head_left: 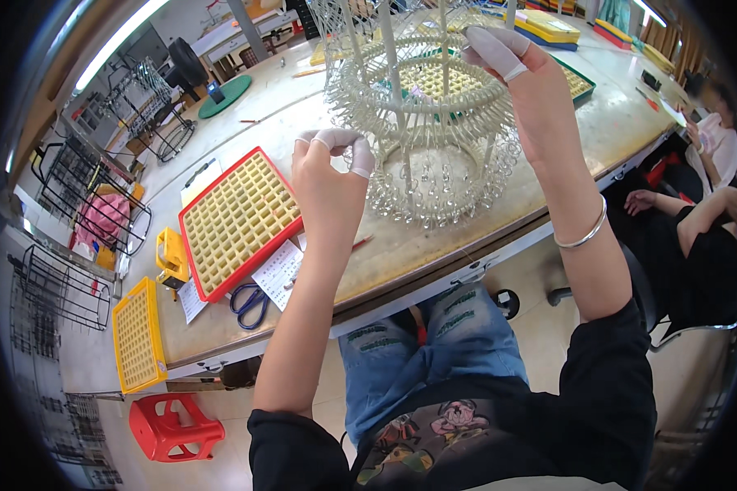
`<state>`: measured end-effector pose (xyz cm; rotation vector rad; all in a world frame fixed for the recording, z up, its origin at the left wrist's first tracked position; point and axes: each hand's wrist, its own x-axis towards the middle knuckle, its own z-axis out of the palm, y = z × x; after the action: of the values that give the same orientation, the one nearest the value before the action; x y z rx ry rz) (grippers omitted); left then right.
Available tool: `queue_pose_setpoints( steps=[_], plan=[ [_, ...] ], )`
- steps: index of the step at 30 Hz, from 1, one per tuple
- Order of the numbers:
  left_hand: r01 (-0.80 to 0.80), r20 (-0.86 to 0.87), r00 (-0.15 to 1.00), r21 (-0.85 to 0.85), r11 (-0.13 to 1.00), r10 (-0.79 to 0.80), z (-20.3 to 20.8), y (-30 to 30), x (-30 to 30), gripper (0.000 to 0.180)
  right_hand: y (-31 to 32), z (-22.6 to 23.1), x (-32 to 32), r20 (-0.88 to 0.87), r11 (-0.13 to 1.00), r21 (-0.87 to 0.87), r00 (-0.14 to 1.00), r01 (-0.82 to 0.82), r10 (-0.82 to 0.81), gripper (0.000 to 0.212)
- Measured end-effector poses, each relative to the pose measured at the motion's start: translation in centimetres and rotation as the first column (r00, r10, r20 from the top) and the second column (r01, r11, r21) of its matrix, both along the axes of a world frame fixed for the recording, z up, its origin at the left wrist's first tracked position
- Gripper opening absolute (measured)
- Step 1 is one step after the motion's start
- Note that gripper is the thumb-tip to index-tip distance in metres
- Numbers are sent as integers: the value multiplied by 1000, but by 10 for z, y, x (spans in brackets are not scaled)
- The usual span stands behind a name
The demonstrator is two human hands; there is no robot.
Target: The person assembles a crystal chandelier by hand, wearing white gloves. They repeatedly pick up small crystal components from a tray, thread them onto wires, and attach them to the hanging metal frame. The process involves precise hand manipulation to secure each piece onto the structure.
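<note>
Left hand (pixel 332 168) curled, right hand (pixel 522 69) bent, grips unclear, at tiered hook rack (pixel 454 117), red-rimmed grid tray (pixel 190 254) on counter (pixel 422 258)

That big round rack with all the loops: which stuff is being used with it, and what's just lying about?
Probably being used:
tall rack, between the left hand and right hand
white finger covers

Probably just lying about:
red-rimmed tray
blue-handled scissors
round green mat
red stool

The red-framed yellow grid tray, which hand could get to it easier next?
Probably the left hand: it is nearer the red-framed yellow grid tray, whereas the right hand is raised at the right side of the tiered wire-loop rack.
</note>
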<state>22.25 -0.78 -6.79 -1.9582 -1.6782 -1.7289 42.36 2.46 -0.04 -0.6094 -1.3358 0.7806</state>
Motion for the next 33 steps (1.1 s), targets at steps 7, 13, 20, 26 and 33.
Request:
queue_pose_setpoints(
  steps=[7, 13, 20, 26, 33],
  plan=[
    [92, 122, 989, -57, 994, -84, -8, -7, -3, 11, 1, 4, 5, -4, 1000, -4, 1000, 23, -23, 30],
    [89, 157, 983, 27, 996, -92, -54, -24, -22, 9, 3, 5, 7, -11, 995, -58, 997, 80, -80, 31],
    [-62, 218, 970, -188, 980, 104, -126, -42, -44, 12, 9, 11, 6, -85, 996, -44, 993, 79, -82, 30],
    [50, 549, 831, -226, 973, 84, -132, -40, -45, 11, 10, 12, 7, -141, 997, -32, 987, 75, -79, 26],
    [92, 544, 839, -193, 977, 29, -131, -41, -47, 11, 13, 9, 6, -156, 997, 9, 985, 72, -70, 25]
  ],
)
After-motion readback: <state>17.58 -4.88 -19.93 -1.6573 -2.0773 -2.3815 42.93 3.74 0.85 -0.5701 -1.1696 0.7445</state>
